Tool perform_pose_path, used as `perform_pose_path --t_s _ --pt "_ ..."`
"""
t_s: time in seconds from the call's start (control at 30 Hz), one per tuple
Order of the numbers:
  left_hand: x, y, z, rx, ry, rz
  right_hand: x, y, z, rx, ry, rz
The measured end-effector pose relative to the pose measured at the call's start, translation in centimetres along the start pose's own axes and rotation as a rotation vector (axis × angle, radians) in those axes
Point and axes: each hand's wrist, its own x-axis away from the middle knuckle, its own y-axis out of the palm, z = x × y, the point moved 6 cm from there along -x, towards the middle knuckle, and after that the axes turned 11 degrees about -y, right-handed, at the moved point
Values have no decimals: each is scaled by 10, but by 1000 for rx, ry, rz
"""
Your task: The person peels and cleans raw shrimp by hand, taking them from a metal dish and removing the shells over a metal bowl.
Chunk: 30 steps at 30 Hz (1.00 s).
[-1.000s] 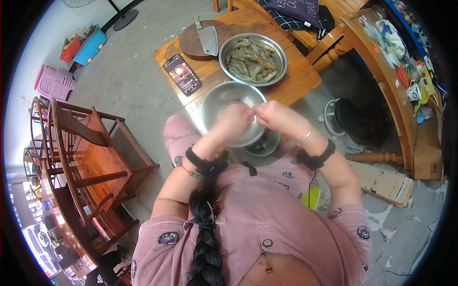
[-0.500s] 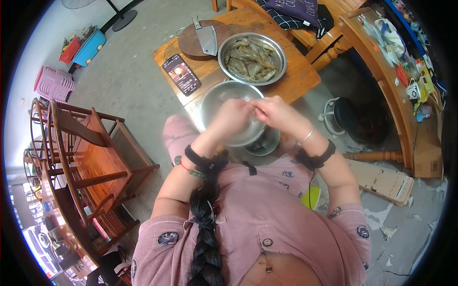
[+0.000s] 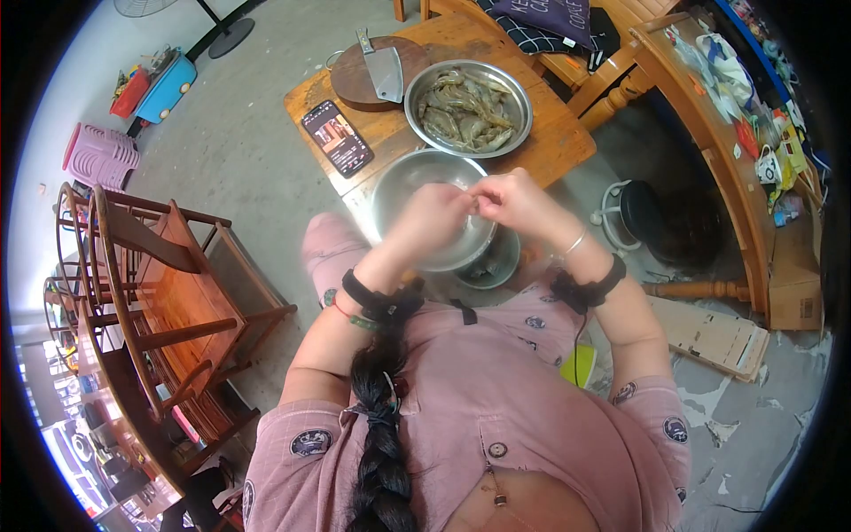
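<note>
My left hand (image 3: 434, 218) and my right hand (image 3: 514, 200) meet at the fingertips over a metal bowl (image 3: 390, 188). Both are closed in a pinch, and what lies between the fingers is too small to make out. Just beyond them, a second metal bowl (image 3: 525, 111) holds several raw shrimp (image 3: 468, 111). Below my right hand, a smaller metal container (image 3: 498, 266) is partly covered by the near bowl. A phone (image 3: 337, 138) with a lit screen lies left of the bowls.
A cleaver (image 3: 385, 74) rests on a round cutting board (image 3: 347, 83) on the wooden table (image 3: 567, 142). Wooden chairs (image 3: 168, 310) stand at the left. At the right are a cluttered wooden shelf (image 3: 709, 133), a black stool (image 3: 645, 217) and flat cardboard (image 3: 709, 337).
My right hand has shifted slightly up and to the right, while its fingertips stay against those of my left hand. The picture on the phone screen has changed.
</note>
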Motion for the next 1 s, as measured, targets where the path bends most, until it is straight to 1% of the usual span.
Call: perform_pose_path --t_s 0.1,0.17,0.2,0.27,0.4,0.47,0.6,0.67,0.7,0.77,0.8,0.87,0.9,0.97,1.0 --pt "-1 2 -2 -15 -14 -5 1 -1 5 -25 41 -5" --pt "2 3 2 -34 29 -27 6 3 16 -299 199 23" --pt "3 3 3 -34 28 -27 6 2 16 -299 199 22" --pt "7 0 11 -110 129 17 9 4 22 -590 316 92" --pt "3 -3 9 -120 112 50 5 -3 12 -478 270 84" --pt "-1 -3 4 -96 101 57 0 -8 0 -132 141 2" --pt "7 -2 11 -145 104 49 4 -5 8 -233 218 -1" --pt "16 0 23 -250 193 84 10 1 22 -424 316 13" --pt "15 0 23 -249 193 86 9 -1 24 -423 315 12" --pt "20 0 33 -390 461 205 16 4 33 -718 539 23" --pt "20 2 31 -389 461 205 17 1 31 -718 539 23" --pt "27 4 36 -456 639 284 19 2 23 -974 629 25" --pt "27 4 37 -457 639 284 21 3 28 -974 629 25" --pt "34 6 42 -578 758 386 26 12 39 -1245 563 29" --pt "34 7 41 -576 756 387 29 17 43 -1245 565 28"
